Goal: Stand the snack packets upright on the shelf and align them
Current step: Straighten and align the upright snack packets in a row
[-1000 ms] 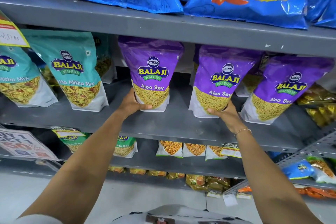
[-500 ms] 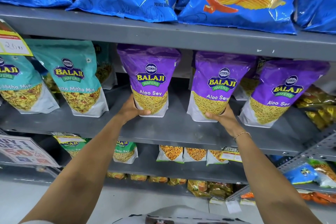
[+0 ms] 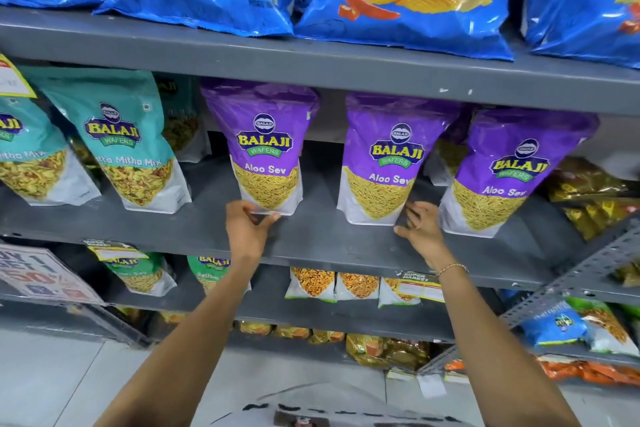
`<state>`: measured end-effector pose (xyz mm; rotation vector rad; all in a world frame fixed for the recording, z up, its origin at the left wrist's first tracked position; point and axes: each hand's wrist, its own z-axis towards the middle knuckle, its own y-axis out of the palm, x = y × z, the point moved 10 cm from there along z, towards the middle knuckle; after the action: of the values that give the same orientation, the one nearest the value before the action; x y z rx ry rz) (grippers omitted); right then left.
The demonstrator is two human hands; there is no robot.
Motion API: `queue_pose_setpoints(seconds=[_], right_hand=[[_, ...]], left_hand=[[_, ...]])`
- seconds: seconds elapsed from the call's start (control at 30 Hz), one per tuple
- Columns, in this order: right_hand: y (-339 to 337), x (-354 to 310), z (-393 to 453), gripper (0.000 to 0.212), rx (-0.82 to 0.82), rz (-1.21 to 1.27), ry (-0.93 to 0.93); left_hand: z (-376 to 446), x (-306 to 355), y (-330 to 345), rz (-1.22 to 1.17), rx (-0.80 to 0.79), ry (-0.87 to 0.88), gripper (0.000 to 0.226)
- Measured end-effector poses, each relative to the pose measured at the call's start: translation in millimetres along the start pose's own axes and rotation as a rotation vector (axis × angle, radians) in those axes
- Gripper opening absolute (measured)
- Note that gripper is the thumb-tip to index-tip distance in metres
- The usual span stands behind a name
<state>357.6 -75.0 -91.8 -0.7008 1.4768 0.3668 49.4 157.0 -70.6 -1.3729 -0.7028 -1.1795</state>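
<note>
Gripping upright purple plastic Aloo Sev packets' bases near the grey metal shelf (image 3: 311, 246) front edge: left hand (image 3: 247, 229) holds left packet (image 3: 265, 149), right hand (image 3: 420, 229) pinches middle packet (image 3: 384, 163).

three purple aloo sev packets stand upright in a row on the grey middle shelf (image 3: 311, 246), each with a white base and a window of yellow sev. the left packet (image 3: 265, 149) stands nearly straight, well apart from the others. the middle packet (image 3: 388, 159) leans a little left at its foot. the right packet (image 3: 509, 173) tilts right at the top, just beside the middle one. two teal mix packets (image 3: 121, 139) stand further left, tilted.
</note>
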Motion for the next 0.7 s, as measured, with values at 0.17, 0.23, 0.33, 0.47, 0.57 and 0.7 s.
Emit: queue_pose_setpoints(seconds=[0.17, 0.23, 0.33, 0.47, 0.57, 0.7], right_hand=[[-64, -30, -40, 0.020, 0.365, -0.115, -0.236], [-104, -40, -58, 0.028, 0.557, -0.098, -0.286], [-162, -45, -70, 0.036, 0.761, 0.002, -0.366], [-193, -3, -34, 0.085, 0.646, -0.010, -0.134], [-191, 19, -10, 0.102, 0.458, -0.093, 0.019], [-189, 22, 3, 0.116, 0.243, -0.090, 0.026]], left_hand=[[-38, 31, 83, 0.076, -0.351, 0.050, 0.039], [-47, 50, 116, 0.030, -0.456, 0.066, 0.075], [-44, 74, 149, 0.007, -0.516, 0.072, 0.115], [-38, 85, 174, -0.034, -0.592, 0.084, 0.100], [-31, 67, 182, 0.023, -0.577, 0.041, 0.088], [-29, 56, 177, 0.074, -0.539, -0.006, 0.081]])
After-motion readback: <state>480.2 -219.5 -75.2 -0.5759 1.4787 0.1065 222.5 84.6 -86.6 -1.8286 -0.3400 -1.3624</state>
